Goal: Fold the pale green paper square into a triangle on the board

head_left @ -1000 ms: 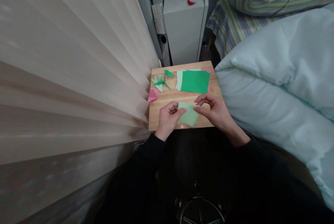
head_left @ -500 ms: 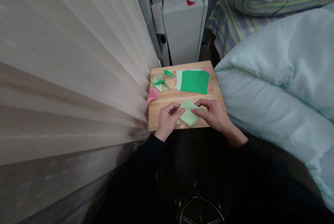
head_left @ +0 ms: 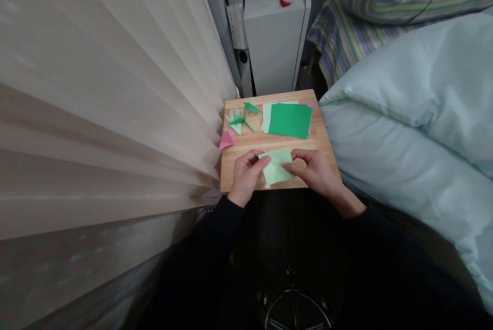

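Observation:
A light green sheet of origami paper, folded to a small square, is held between my two hands above the front part of the wooden tabletop. My left hand pinches its upper left corner between thumb and fingers. On the right edge, my right hand grips with the thumb on top. Beyond them lies a stack of paper with a dark green sheet uppermost, and light green and pink edges poking out.
Folded green paper figures and a pink folded paper piece sit at the table's left side. A pleated curtain hangs close on the left. A pale blue duvet borders the right; a white cabinet stands behind.
The light green paper has turned from a diamond position to one with its edges nearly level. Both hands stay on it, and the view has shifted slightly.

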`<state>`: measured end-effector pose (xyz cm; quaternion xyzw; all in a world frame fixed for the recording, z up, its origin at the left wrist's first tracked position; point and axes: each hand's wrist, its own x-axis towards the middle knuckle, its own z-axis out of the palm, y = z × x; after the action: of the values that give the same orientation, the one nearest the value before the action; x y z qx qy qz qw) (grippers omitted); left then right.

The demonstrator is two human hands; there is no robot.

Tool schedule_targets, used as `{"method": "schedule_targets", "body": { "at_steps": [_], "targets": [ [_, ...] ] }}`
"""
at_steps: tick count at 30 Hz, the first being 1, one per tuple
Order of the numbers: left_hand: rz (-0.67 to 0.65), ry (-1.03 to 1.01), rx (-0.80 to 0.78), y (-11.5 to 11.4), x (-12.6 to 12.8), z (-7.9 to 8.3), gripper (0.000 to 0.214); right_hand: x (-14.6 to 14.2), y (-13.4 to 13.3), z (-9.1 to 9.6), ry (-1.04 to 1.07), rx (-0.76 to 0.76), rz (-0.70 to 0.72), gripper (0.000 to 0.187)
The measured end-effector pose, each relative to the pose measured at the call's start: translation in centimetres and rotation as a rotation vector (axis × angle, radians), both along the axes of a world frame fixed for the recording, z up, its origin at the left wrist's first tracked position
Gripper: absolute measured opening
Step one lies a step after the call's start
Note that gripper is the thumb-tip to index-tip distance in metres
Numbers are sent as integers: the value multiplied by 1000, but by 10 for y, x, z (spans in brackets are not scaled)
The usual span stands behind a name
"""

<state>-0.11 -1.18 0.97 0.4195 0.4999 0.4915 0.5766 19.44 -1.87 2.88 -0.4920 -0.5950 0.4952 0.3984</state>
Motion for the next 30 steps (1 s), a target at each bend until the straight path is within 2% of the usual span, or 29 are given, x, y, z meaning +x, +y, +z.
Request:
{"method": "schedule_targets", "body": {
  "at_steps": [6,10,14,22,30],
  "targets": [
    [-92,27,3,-3,1,12,26,-7,-2,-7,180,-157,16,25],
    [-12,-11,10,-1,0,8,20,-7,-3,-7,205,-150,-35,20],
    [2,24,38,2,-3,4,18,-7,-3,-8,193,-130,-57,20],
    [-51,90,103,-1,-3,12,20,-9,-3,-13,196,-164,-60,25],
    [-144,126,51,-3,0,9,27,-14,-5,-6,170,-197,-72,30]
  ]
}}
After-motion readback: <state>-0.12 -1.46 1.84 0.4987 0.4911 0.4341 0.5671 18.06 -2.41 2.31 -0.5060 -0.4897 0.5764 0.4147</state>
